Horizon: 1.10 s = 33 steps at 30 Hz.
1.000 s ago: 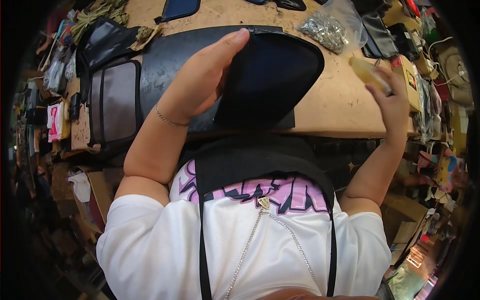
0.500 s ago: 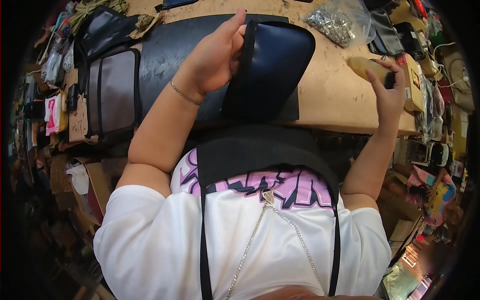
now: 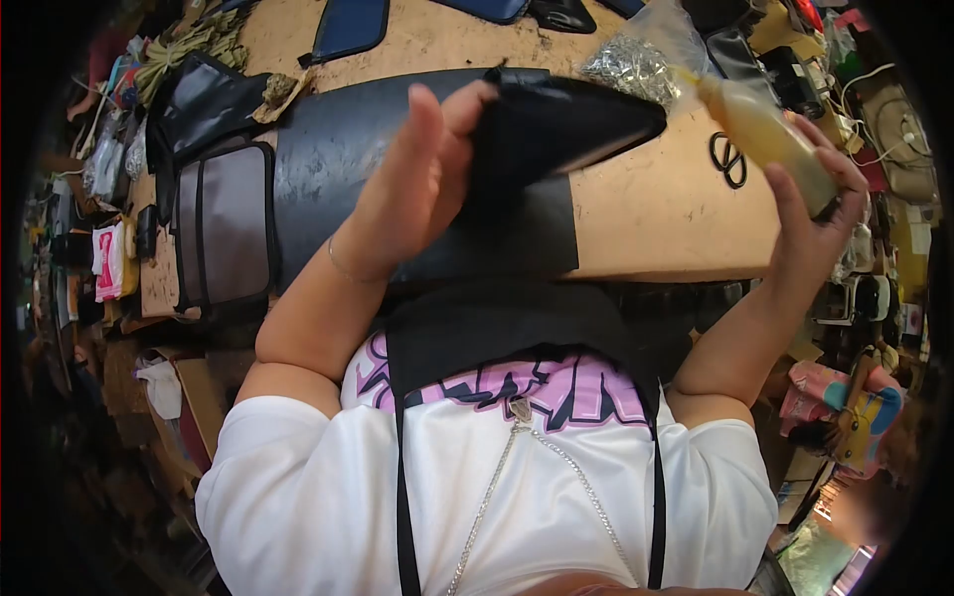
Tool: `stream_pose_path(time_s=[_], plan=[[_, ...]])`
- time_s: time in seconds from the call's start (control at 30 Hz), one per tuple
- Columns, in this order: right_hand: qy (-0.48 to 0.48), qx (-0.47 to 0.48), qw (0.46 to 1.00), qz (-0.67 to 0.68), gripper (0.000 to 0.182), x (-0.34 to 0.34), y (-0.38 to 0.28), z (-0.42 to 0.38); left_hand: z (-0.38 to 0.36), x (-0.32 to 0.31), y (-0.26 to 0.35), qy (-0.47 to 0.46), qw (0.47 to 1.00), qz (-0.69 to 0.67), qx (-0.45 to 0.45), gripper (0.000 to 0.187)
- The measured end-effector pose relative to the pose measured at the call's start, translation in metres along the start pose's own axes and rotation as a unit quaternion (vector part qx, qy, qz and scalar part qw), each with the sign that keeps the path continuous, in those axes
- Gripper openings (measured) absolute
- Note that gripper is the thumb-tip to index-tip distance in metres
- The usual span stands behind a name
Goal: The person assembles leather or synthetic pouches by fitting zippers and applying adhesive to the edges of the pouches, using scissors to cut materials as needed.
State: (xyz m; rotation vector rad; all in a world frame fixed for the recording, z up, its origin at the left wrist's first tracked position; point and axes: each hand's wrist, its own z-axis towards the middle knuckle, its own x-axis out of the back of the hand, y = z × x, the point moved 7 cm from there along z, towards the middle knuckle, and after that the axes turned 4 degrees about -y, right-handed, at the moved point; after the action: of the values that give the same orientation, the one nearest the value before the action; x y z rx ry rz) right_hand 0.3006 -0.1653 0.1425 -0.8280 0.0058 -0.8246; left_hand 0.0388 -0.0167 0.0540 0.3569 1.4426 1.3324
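Observation:
My left hand (image 3: 422, 179) grips a dark pouch-like piece (image 3: 566, 129) by its left edge and holds it tilted above a black mat (image 3: 333, 149). The piece's face looks black from this angle, with a lighter strip at its lower right edge. In my right hand (image 3: 830, 184) is a translucent squeeze bottle (image 3: 760, 124) with yellowish contents, fingers wrapped round its base. The bottle's narrow tip points up and left, near a clear bag of small shiny metal pieces (image 3: 636, 68).
Black scissor-like loops (image 3: 728, 159) lie on the tan table (image 3: 666, 219), below the bottle. A grey-brown panel with black edging (image 3: 229, 223) lies at left. Dark blue panels (image 3: 350, 28) are along the back. Clutter crowds both sides, and a person (image 3: 860, 417) is at lower right.
My left hand has turned the dark piece so that its blue face no longer shows. My right hand has moved right and slightly down, lifting and turning the bottle into fuller view.

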Motion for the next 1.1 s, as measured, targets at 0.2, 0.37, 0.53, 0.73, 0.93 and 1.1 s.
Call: stream_pose_path(time_s=[0.2, 0.37, 0.53, 0.73, 0.93, 1.1], plan=[[-0.022, 0.087, 0.990, 0.113, 0.058, -0.005, -0.048, 0.020, -0.008, -0.016, -0.004, -0.102, 0.980, 0.151, -0.081, 0.089], [-0.117, 0.030, 0.954, 0.273, 0.058, -0.023, -0.047, 0.022, -0.012, -0.015, -0.020, -0.125, 0.980, 0.137, -0.067, 0.087], [-0.140, -0.063, 0.981, 0.121, 0.059, -0.038, -0.038, 0.025, -0.016, -0.020, -0.016, -0.112, 0.981, 0.151, -0.043, 0.085], [-0.189, -0.100, 0.969, 0.125, 0.058, -0.048, -0.024, 0.031, -0.023, -0.008, -0.024, -0.096, 0.979, 0.178, -0.001, 0.081], [-0.196, -0.130, 0.963, 0.129, 0.057, -0.048, -0.020, 0.034, -0.021, -0.011, -0.020, -0.089, 0.976, 0.194, -0.052, 0.078], [-0.205, -0.138, 0.959, 0.138, 0.053, -0.050, -0.020, 0.034, -0.022, -0.011, -0.021, -0.089, 0.975, 0.194, -0.056, 0.077]])
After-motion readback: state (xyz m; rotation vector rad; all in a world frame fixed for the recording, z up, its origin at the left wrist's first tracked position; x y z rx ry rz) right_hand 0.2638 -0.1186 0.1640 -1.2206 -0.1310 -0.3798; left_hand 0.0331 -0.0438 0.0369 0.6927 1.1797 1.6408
